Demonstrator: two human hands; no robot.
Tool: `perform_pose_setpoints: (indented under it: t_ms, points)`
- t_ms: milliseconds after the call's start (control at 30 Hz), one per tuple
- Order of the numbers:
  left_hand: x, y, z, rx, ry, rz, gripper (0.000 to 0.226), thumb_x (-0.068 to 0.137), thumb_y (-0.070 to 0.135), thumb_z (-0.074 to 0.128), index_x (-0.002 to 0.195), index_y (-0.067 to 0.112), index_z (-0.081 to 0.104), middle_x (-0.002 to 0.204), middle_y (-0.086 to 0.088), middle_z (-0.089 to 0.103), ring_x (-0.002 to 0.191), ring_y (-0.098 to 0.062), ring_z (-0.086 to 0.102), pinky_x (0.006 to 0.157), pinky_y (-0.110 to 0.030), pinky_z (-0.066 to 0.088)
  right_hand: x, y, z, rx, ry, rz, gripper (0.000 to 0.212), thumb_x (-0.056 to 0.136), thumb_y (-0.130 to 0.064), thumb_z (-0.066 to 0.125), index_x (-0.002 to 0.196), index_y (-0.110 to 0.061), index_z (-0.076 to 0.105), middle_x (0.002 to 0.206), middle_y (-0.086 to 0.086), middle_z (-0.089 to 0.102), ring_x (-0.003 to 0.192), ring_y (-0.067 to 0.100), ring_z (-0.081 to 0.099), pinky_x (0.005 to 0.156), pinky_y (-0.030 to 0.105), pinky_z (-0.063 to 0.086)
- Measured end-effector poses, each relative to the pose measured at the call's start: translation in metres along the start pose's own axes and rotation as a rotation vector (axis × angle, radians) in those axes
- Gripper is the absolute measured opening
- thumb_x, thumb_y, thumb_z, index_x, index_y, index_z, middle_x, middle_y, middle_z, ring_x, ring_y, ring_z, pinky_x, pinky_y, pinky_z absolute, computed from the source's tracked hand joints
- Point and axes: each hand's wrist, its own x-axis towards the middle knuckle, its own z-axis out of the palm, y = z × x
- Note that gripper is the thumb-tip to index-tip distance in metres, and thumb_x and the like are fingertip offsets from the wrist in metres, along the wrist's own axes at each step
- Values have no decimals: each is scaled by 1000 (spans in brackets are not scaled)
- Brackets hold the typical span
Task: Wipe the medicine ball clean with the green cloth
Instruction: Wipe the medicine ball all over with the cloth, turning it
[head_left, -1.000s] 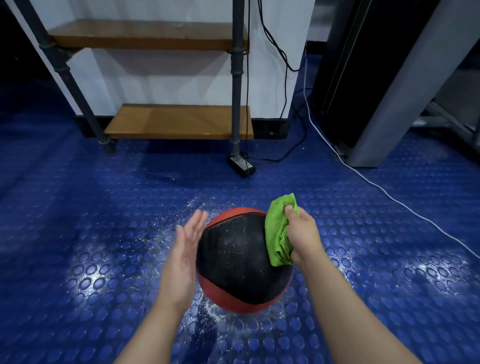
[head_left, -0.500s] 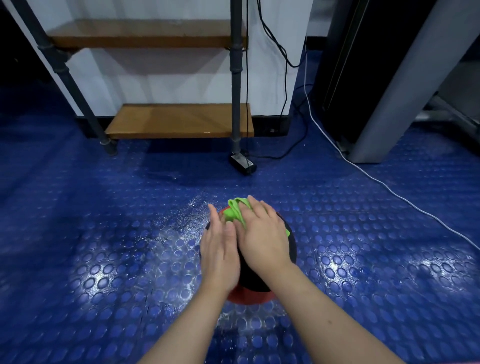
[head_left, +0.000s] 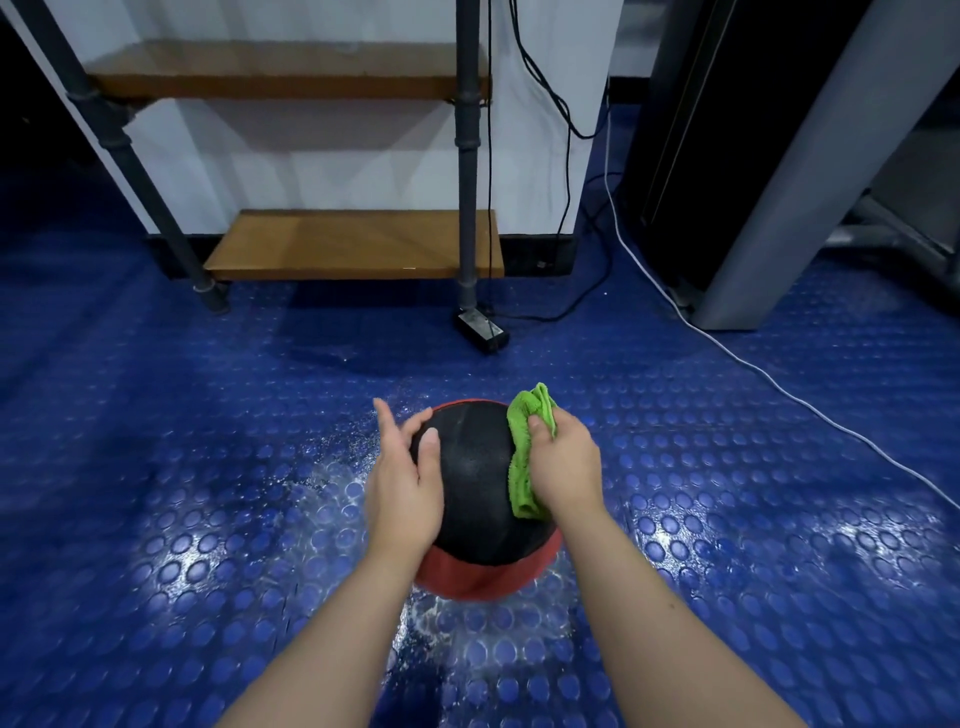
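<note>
At lower centre, the left hand (head_left: 402, 480) is lying flat, fingers released, against the ball (head_left: 480, 499), steadying it on the wet floor (head_left: 208, 519). The right hand (head_left: 563, 467), fingers clenched around the cloth (head_left: 522, 457), is pressing it on the ball's right flank to wipe.

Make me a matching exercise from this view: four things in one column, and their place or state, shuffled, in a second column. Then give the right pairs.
Things:
1. green cloth
2. left hand
3. medicine ball
4. white cable

Places or states:
A. lying across the blue floor at right
B. resting bare on the ball's left side
C. gripped in the right hand against the ball
D. sitting on the wet floor between both hands

Pairs: 1-C, 2-B, 3-D, 4-A
</note>
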Motion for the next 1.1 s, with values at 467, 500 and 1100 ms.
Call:
perform_pose_setpoints:
  t_ms: [467,500,1100]
  points:
    - [-17,-13,-20,331,22,261,57,95,49,19,142,34,48,151,16,40,144,-16,29,111,-46,27,-66,11,30,-168,30,-542,46,98,-36,35,138,-18,47,144,-1,45,136,14,34,113,35,25]
    - [-14,-12,-20,328,20,260,58,94,47,19,142,33,49,150,14,42,143,-17,31,111,-44,27,-74,20,43,-314,61,-639,49,98,-40,32,140,-18,44,149,2,38,141,17,26,114,38,22]
    - [32,-8,-12,231,-30,109,57,89,59,24,134,43,54,144,19,49,137,-8,35,108,-49,35,-12,31,28,126,78,33,32,98,-35,42,112,-17,64,108,-1,64,107,20,56,93,30,42]
